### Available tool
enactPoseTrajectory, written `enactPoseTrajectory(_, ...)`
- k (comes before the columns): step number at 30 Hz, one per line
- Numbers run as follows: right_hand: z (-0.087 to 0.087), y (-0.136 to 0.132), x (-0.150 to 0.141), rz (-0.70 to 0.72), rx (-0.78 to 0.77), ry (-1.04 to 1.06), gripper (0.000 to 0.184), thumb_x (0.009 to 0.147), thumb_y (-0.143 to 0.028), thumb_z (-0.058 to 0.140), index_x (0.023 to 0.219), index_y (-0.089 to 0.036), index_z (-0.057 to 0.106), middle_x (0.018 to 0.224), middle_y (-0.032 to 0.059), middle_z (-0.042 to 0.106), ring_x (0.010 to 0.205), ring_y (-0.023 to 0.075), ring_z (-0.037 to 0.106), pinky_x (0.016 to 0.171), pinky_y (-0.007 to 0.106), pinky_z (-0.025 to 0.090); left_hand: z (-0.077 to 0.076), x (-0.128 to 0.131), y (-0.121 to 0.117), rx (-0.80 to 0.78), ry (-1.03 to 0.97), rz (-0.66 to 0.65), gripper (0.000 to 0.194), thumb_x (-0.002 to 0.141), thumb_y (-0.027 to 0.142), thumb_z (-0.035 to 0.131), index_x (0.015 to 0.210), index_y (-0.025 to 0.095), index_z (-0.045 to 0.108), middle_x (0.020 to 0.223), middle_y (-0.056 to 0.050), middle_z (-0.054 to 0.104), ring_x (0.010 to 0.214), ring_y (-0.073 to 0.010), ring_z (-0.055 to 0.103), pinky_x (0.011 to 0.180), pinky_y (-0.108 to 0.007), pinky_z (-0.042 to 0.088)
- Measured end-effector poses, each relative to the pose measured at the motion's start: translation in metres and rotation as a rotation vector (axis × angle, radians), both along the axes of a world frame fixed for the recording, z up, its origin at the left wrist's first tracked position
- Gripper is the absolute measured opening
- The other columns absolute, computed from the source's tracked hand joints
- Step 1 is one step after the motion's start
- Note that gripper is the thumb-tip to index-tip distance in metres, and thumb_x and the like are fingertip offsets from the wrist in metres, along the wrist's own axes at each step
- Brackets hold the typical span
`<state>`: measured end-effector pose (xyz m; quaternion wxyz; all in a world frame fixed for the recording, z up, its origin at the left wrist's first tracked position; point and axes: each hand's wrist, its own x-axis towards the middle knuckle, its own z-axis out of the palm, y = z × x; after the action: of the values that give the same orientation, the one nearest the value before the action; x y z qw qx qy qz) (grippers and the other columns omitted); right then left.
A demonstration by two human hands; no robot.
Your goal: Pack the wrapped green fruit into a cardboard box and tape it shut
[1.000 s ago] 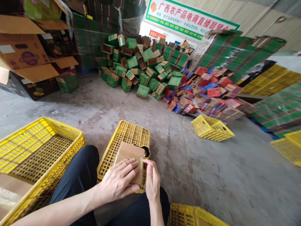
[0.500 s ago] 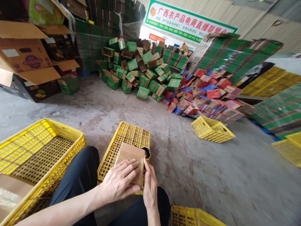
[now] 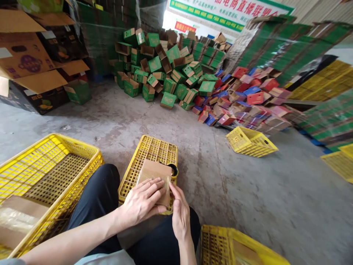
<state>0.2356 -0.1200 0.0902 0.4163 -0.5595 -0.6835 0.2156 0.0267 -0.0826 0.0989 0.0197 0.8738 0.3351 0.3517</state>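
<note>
On an upturned yellow crate, near end, towards the right edge: one cardboard carton. Handling (judged): prob. light, though contents not visible, so wt. unconfirmed; fairly stiff, low fragility, corners apt to dent. Best hold: opp. side edges. L. hand: fingers laid flat across carton top, gripping nothing. R. hand: fingers at carton's right edge, slightly bent; pinch or mere touch, can't tell. Black ring-shaped item: beside carton, at crate's right edge, ID unconfirmed. Clear tape on carton, approx. right side: prob. slick, avoid as grip pt.
</note>
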Motion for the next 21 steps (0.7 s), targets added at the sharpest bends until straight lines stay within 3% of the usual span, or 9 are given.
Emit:
enactPoseTrajectory(7, -0.008, -0.029, 0.0, -0.045, 0.053, -0.135, 0.052, 0.111, -0.047, 0.028, 0.149, -0.029, 0.059, 0.141, 0.0072, 0.067, 0.131, 0.0238, 0.064, 0.111, 0.04, 0.053, -0.002, 0.001, -0.001, 0.002, -0.01, -0.007, 0.054, 0.102, 0.061, 0.055, 0.128, 0.014, 0.067, 0.139, -0.014, 0.068, 0.135, -0.0276, 0.062, 0.113, -0.041, 0.053)
enactPoseTrajectory(21, 0.002, -0.025, 0.001, -0.059, 0.105, -0.153, 0.047, 0.111, -0.04, 0.03, 0.137, -0.026, 0.067, 0.135, 0.0088, 0.071, 0.126, 0.0233, 0.067, 0.106, 0.039, 0.057, -0.001, 0.0, 0.0, 0.009, -0.03, -0.011, 0.055, 0.101, 0.062, 0.054, 0.126, 0.014, 0.067, 0.137, -0.014, 0.069, 0.132, -0.0277, 0.064, 0.11, -0.041, 0.055)
